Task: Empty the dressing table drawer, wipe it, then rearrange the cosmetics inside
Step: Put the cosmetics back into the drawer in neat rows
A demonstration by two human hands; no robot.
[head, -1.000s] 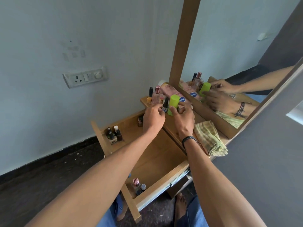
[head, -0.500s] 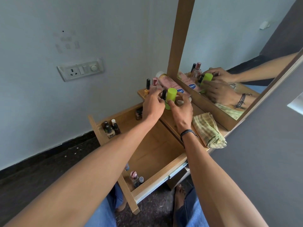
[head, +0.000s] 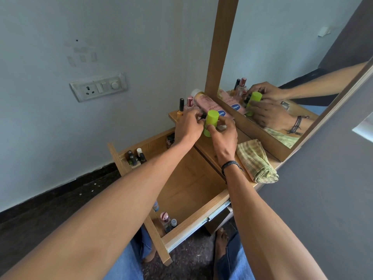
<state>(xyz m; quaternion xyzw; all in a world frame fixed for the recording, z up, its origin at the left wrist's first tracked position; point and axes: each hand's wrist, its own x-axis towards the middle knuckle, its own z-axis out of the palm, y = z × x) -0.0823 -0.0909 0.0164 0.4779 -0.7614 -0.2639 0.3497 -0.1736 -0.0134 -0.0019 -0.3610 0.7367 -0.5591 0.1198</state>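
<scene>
The green bottle (head: 211, 121) stands upright, cap up, on the surface (head: 210, 152) near its left edge. The right hand (head: 224, 138) grips its lower part with thumb and curled fingers. The left hand (head: 187, 127) curls just beside it at a small dark bottle (head: 202, 117); whether it holds that bottle I cannot tell. Behind, a pink bottle (head: 210, 105) lies on its side along the mirror (head: 282, 57). A folded cloth (head: 256, 160) lies to the right. Below, the drawer (head: 189, 178) is pulled out, its wooden floor showing across the middle, with small bottles in the far-left corner (head: 135, 156) and the near corner (head: 167, 219).
</scene>
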